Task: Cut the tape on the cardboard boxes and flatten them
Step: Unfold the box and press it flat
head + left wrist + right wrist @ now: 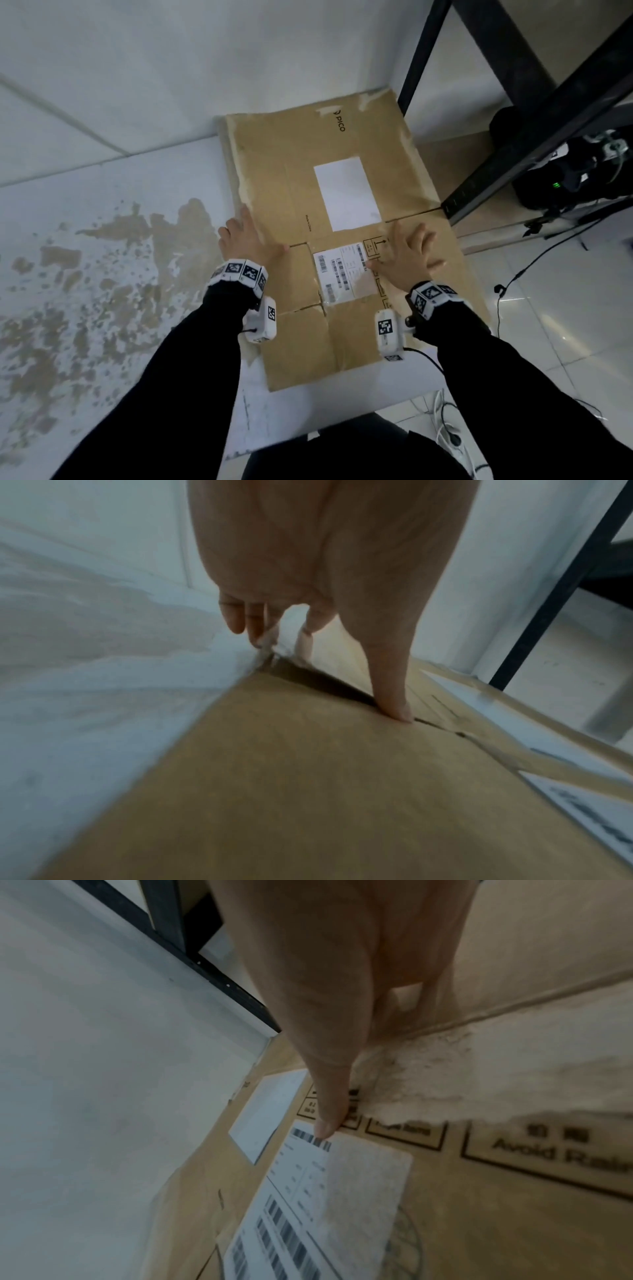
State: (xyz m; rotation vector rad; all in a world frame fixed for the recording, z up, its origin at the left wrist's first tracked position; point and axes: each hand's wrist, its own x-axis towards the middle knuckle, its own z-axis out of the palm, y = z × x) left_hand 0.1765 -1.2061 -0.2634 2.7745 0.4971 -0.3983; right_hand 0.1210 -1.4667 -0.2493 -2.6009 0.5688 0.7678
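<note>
Straight, spread fingers point(425, 240) of the right hand point(407, 255) press flat on the flattened cardboard box point(298, 192), its thumb at the barcode label point(346, 274). The left hand point(245, 240), fingers likewise extended, presses the box's left edge, thumb at a flap slit. The box lies on the white tabletop point(102, 240) beside a black metal shelf frame point(534, 137).

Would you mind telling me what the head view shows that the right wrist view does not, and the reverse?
Only the head view shows the left hand pressing the flattened brown cardboard box, and the printed PICO logo. Only the right wrist view shows the printed "Avoid Rain" box marking. Both show the right hand, the barcoded white shipping label and the black metal shelf frame.
</note>
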